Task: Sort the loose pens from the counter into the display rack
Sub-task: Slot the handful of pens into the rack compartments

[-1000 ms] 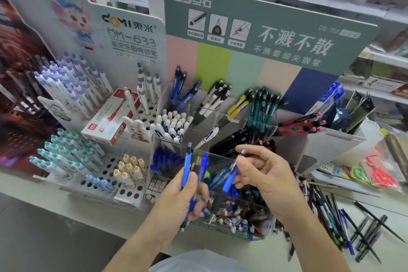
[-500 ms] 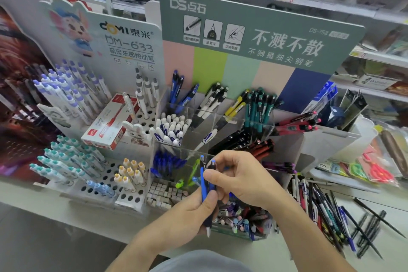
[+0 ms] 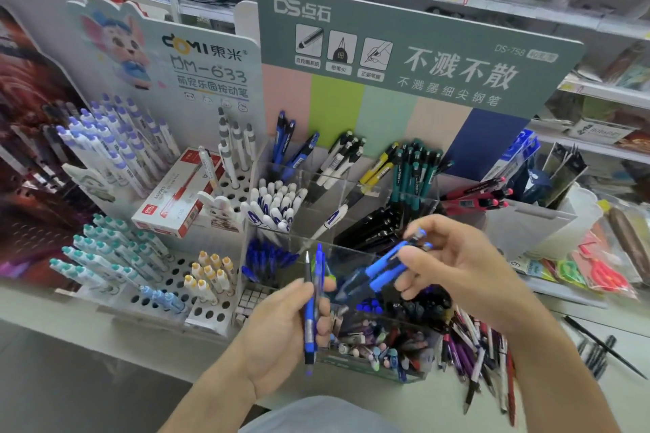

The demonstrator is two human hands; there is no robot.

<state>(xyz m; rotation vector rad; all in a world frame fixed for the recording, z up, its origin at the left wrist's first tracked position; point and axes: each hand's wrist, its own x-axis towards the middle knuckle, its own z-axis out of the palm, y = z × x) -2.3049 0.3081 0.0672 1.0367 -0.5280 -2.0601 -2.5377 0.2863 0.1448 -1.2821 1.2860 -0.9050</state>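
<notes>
My left hand (image 3: 281, 334) grips two or three upright pens (image 3: 311, 306), blue and dark, in front of the clear acrylic display rack (image 3: 351, 183). My right hand (image 3: 457, 264) pinches two blue pens (image 3: 385, 269) that slant down to the left above the rack's lower front compartments. The rack holds sorted groups: blue, white-and-black, yellow, green, red and black pens. A heap of loose pens (image 3: 475, 358) lies on the counter to the right of the rack, under my right forearm.
A white perforated stand (image 3: 169, 278) with teal, purple and yellow-capped pens fills the left. A red-and-white pen box (image 3: 176, 200) rests on it. Black loose pens (image 3: 598, 348) lie at the far right; packaged scissors (image 3: 598, 271) sit behind. Store shelves stand beyond.
My right hand drew blue pens out of the left hand's bundle and moved up and right with them. The left hand stayed low with the remaining pens.
</notes>
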